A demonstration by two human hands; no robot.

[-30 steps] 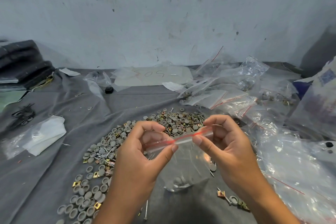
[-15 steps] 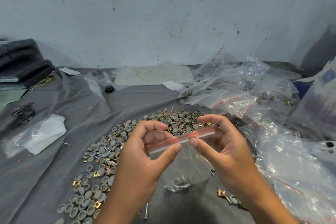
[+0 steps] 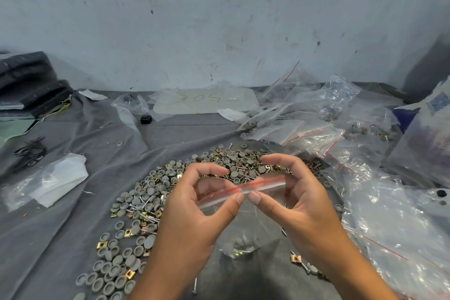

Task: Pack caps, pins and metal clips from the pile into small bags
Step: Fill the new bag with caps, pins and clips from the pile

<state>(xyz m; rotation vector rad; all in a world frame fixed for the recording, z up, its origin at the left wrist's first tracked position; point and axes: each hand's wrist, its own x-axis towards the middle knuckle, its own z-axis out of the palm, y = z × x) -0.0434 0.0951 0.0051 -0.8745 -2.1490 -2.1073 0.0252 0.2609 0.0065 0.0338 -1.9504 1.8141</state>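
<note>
A small clear zip bag (image 3: 246,231) with a red seal line hangs between both hands, a few caps and pins at its bottom. My left hand (image 3: 194,217) pinches the seal strip at its left part between thumb and fingers. My right hand (image 3: 292,204) pinches the strip beside it, thumb tips nearly touching at the middle. Beneath and behind the hands spreads a pile (image 3: 146,204) of grey round caps, thin metal pins and brass square clips on grey cloth (image 3: 73,238).
Several filled and empty zip bags (image 3: 316,129) lie heaped at the right and back right. A folded clear bag with white paper (image 3: 53,180) lies left. Dark stacked material (image 3: 26,80) sits far left by the wall. Loose clips (image 3: 295,258) lie near my right wrist.
My right thumb slid left along the seal strip toward my left thumb; the two thumbs now almost meet. The bag stayed hanging in place.
</note>
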